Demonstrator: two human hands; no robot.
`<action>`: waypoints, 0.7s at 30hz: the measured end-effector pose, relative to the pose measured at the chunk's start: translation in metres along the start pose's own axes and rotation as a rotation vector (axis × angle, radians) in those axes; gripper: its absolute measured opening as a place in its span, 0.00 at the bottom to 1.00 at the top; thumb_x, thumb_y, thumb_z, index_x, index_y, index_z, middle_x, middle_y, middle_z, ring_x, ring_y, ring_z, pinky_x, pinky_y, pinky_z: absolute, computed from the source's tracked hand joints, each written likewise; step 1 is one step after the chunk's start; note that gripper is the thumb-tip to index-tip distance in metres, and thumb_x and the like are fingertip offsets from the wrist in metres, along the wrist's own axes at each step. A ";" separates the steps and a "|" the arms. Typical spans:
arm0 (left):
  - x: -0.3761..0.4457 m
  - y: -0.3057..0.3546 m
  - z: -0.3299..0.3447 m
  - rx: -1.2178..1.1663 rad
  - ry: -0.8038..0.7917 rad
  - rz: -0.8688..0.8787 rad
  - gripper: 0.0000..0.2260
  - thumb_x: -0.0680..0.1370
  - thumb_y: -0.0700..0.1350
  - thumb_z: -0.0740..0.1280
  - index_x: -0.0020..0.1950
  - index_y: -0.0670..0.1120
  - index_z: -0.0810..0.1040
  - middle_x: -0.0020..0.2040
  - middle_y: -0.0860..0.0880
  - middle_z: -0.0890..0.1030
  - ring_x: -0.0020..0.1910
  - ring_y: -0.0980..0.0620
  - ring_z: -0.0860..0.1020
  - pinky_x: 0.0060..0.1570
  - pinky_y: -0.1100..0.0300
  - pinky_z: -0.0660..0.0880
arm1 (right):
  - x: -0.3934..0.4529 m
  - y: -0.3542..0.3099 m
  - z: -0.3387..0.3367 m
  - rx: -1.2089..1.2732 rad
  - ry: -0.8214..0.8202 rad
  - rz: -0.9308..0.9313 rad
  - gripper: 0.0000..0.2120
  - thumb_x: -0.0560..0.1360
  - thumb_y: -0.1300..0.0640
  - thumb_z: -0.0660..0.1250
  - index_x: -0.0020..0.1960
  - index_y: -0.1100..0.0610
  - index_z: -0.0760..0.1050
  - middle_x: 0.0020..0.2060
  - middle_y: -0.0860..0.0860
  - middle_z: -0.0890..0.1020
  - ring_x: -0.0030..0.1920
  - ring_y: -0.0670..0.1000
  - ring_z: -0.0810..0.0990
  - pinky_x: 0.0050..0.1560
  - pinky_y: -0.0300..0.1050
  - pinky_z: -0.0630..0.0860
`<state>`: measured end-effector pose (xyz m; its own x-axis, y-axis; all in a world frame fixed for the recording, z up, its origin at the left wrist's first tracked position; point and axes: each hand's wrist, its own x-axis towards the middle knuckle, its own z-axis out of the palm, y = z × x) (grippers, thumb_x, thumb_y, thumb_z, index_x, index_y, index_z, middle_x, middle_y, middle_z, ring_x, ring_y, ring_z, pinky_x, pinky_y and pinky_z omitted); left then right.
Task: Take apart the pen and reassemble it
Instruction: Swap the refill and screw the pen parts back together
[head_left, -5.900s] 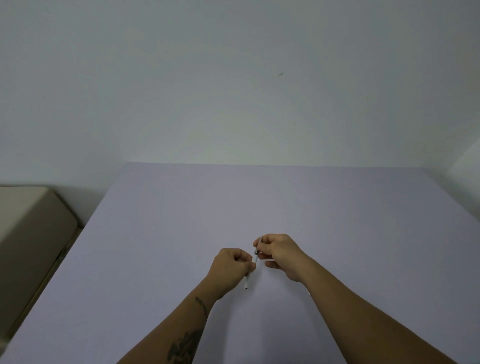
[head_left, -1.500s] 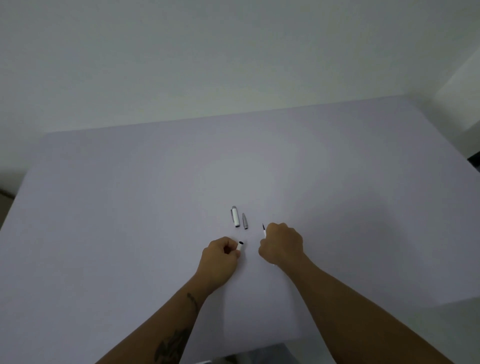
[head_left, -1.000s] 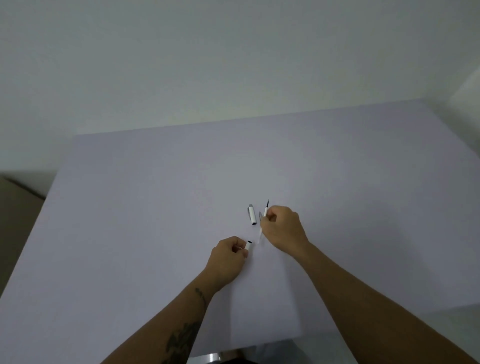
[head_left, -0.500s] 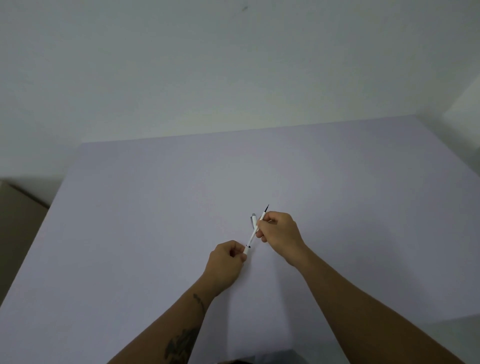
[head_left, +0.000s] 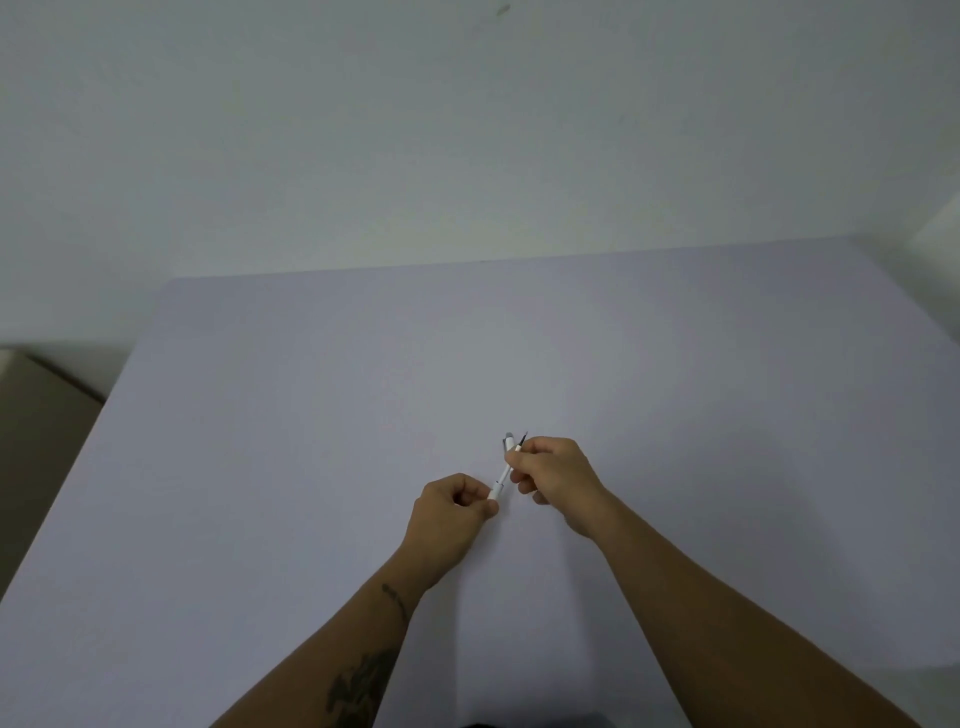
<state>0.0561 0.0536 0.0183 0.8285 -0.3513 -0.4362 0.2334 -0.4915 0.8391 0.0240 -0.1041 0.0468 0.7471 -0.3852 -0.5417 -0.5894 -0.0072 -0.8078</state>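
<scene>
Two hands (head_left: 451, 512) (head_left: 553, 470) on pen (head_left: 502, 480), cap (head_left: 509, 441) just behind, on table (head_left: 311, 415)

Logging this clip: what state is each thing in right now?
left hand: closed on the white barrel's lower end
right hand: pinching the refill
barrel: held off the table, tilted
refill: partly in the barrel, dark tip out
cap: loose on the table

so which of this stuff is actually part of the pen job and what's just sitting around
Part of the job:
- white barrel, end held by the left hand
- refill, pinched by the right hand
- white cap piece, lying on the table

Just lying about:
- beige box beside the table's left edge
</scene>
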 end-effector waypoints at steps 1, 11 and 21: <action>0.002 0.001 0.002 -0.004 0.005 -0.007 0.02 0.74 0.42 0.72 0.42 0.47 0.83 0.33 0.52 0.78 0.34 0.53 0.74 0.36 0.60 0.73 | 0.004 0.000 -0.002 0.041 0.008 0.025 0.06 0.75 0.58 0.69 0.41 0.58 0.81 0.35 0.52 0.83 0.32 0.48 0.77 0.35 0.41 0.73; 0.013 0.004 0.006 -0.041 0.049 -0.052 0.03 0.73 0.42 0.73 0.40 0.48 0.82 0.30 0.55 0.76 0.27 0.61 0.73 0.29 0.68 0.72 | 0.027 0.010 -0.016 -0.108 0.073 -0.009 0.06 0.72 0.61 0.69 0.42 0.53 0.83 0.34 0.48 0.83 0.35 0.48 0.80 0.35 0.38 0.74; 0.020 0.007 0.004 0.002 0.098 -0.069 0.05 0.74 0.42 0.72 0.39 0.50 0.80 0.34 0.54 0.78 0.33 0.56 0.74 0.35 0.65 0.70 | 0.058 0.018 -0.011 -0.660 0.147 -0.073 0.12 0.74 0.54 0.67 0.55 0.56 0.72 0.45 0.52 0.73 0.45 0.56 0.75 0.44 0.45 0.71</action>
<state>0.0719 0.0400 0.0138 0.8565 -0.2368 -0.4587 0.2907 -0.5130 0.8077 0.0538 -0.1365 0.0031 0.7702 -0.4832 -0.4164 -0.6378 -0.5819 -0.5045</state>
